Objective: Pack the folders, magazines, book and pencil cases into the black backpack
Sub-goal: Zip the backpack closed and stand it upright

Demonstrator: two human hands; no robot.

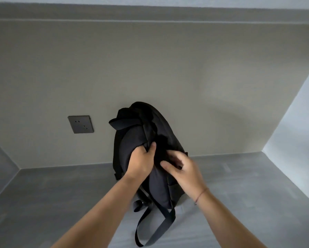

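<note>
Black backpack (161, 126) is held upright by left hand (141, 161) bunching its fabric, likely for opening; right hand (186, 170) beside it, grip unclear.

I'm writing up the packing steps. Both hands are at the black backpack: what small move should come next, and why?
Probably open the backpack: it stands against the wall, the left hand grips its fabric, the right hand is at its side, and nothing to pack is in view.

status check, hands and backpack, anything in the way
Left hand grips the black backpack. Right hand at it too, blurred, grip unclear. Bag upright against the wall; no folders or books in view. No obstruction seen.
</note>
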